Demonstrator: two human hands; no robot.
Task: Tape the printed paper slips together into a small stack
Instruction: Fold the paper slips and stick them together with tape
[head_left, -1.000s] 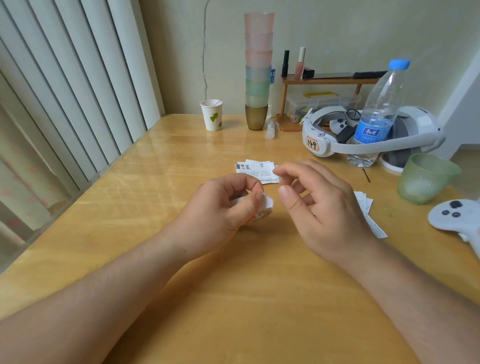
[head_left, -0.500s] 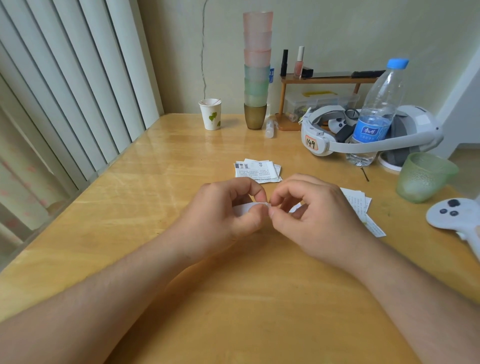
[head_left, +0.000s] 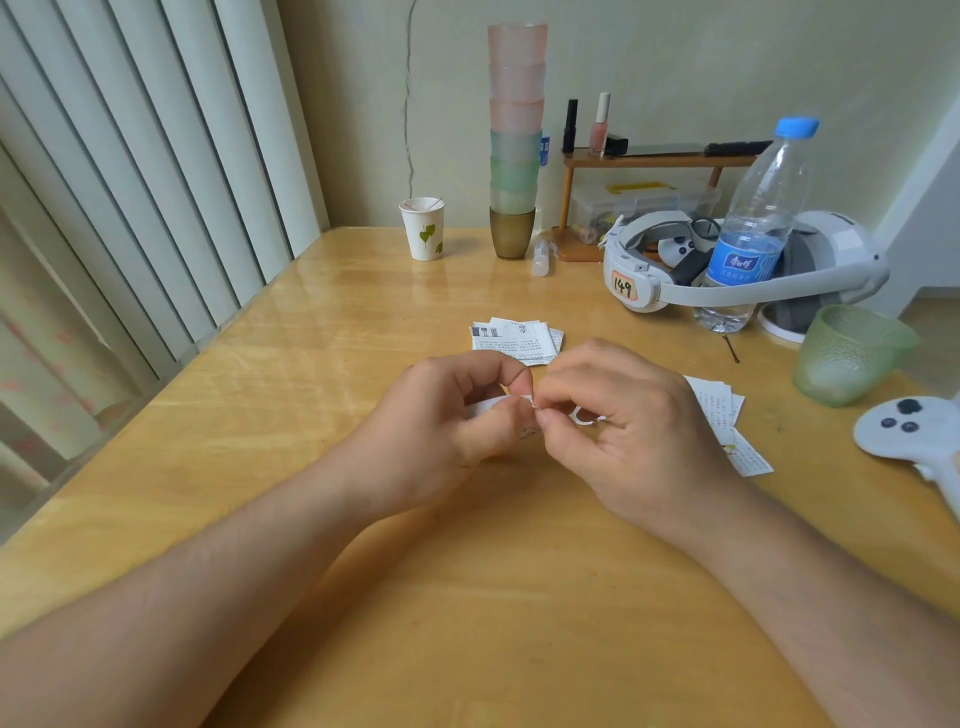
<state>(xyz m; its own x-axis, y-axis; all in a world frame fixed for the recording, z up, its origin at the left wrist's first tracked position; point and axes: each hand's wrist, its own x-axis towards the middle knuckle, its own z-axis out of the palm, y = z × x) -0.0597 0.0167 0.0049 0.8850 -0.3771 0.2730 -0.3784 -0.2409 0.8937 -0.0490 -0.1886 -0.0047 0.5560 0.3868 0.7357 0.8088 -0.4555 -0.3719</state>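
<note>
Slips (head_left: 517, 340) beyond hands, near bottle (head_left: 753, 228)

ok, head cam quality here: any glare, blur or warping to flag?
Head view: soft daylight glare streaks the table by the blinds; wide-angle bowing at the edges tilts the bottle; both hands and the printed slips are sharp, with only soft shadows.

Wooden table (head_left: 322, 332), glossy top. On it: two loose piles of printed slips (head_left: 517, 340) (head_left: 727, 415), paper cup (head_left: 423, 228), cup stack (head_left: 514, 140), water bottle (head_left: 753, 228), headset (head_left: 727, 270), green cup (head_left: 847, 353), controller (head_left: 909, 431).
</note>
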